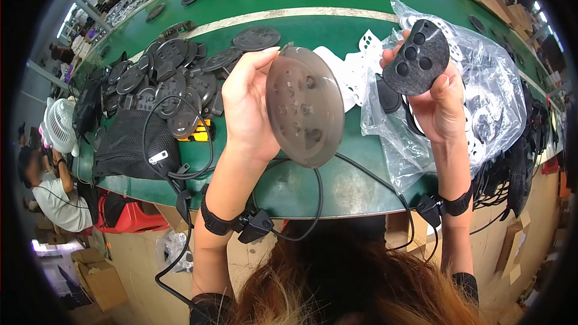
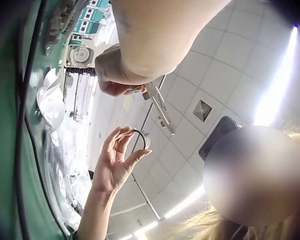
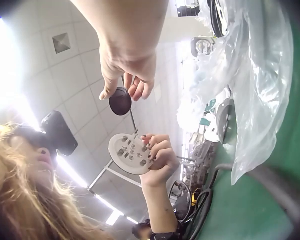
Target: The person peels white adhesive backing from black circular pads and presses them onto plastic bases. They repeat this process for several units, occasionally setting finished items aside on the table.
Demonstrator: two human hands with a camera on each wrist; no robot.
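A smoky translucent disc and a dark, holed plate, each held up over a green table.
The left hand grips the disc's edge with curled fingers; the right hand pinches the plate between thumb and fingers, before a clear plastic bag. Dark round parts lie heaped leftward, beyond a black mesh pouch.

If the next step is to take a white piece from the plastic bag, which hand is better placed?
Probably the right hand: it is nearer to the plastic bag, though it holds the dark curved piece. The left hand is farther away and holds the translucent disc. Neither is free.
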